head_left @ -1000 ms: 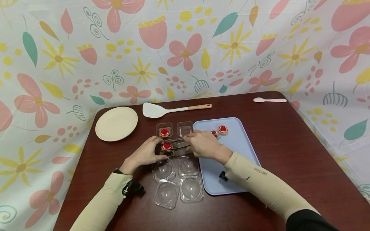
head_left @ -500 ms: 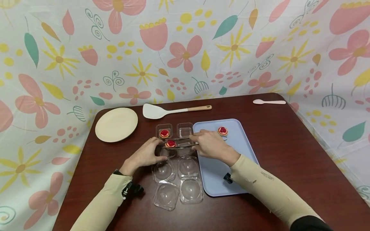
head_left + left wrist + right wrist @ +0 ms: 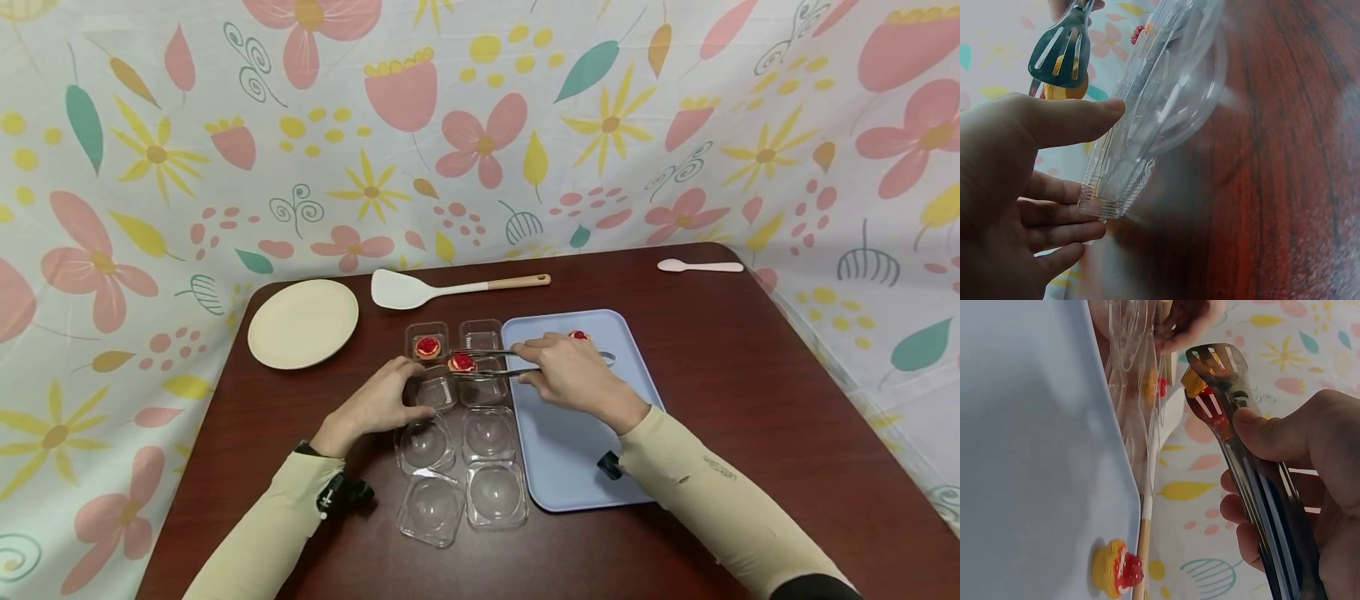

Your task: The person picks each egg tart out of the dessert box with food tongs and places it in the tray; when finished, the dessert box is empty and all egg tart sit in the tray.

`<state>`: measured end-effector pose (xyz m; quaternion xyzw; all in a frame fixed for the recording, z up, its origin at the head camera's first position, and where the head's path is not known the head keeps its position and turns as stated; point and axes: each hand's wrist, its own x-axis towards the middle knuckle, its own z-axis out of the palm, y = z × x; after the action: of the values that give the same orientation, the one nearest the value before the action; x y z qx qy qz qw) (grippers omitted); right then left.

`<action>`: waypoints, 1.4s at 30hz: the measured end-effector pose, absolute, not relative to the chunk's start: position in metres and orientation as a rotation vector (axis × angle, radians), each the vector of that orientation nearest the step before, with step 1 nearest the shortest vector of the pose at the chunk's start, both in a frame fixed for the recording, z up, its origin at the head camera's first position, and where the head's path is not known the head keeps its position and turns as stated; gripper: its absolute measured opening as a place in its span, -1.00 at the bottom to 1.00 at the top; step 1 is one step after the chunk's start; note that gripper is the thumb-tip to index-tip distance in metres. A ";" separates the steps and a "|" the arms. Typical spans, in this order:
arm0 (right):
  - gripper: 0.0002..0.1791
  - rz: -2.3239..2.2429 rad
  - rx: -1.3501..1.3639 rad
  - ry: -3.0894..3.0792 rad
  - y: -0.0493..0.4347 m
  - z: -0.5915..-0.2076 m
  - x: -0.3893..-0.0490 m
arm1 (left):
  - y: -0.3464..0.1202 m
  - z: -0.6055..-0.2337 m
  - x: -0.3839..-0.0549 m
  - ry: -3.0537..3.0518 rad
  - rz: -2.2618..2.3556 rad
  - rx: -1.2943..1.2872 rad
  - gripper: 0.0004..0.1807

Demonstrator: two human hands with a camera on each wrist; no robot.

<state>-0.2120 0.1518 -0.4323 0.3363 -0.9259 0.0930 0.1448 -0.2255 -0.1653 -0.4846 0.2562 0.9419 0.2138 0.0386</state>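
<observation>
My right hand (image 3: 576, 372) grips metal serving tongs (image 3: 1266, 500), thumb on one arm and fingers round the other. Between their slotted ends is a small red-topped tart (image 3: 462, 362), over the gap between two clear boxes. My left hand (image 3: 381, 396) holds the near-left clear plastic box (image 3: 435, 390) at its left side, thumb in front and fingers behind. Only clear plastic shows inside that box. In the left wrist view, the thumb (image 3: 1079, 119) lies along the rim. A second tart (image 3: 427, 347) sits in the far-left box.
A blue tray (image 3: 592, 475) lies to the right, bearing another tart (image 3: 1116, 569) partly hidden by my right hand in the head view. Open clear lids (image 3: 497, 493) lie at the front. Behind are a cream plate (image 3: 303, 325), a white spatula (image 3: 405, 289) and a pink spoon (image 3: 701, 267).
The tongs have lifted the tart from the near-left box and carried it right and slightly back. My right hand has shifted right over the tray; my left hand stays put.
</observation>
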 end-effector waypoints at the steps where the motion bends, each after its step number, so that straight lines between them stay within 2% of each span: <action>1: -0.57 0.270 0.964 -2.665 0.154 -0.432 -0.212 | -0.165 -0.485 -0.225 2.889 0.658 0.785 -0.24; 42: -0.50 0.329 0.720 -2.736 0.217 -0.441 -0.195 | -0.166 -0.485 -0.222 2.905 0.689 0.829 -0.25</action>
<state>-0.1951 0.2171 -0.4414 0.2500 -0.9503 0.1144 0.1461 -0.2223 -0.1662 -0.4845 0.2676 0.9373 0.2222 0.0216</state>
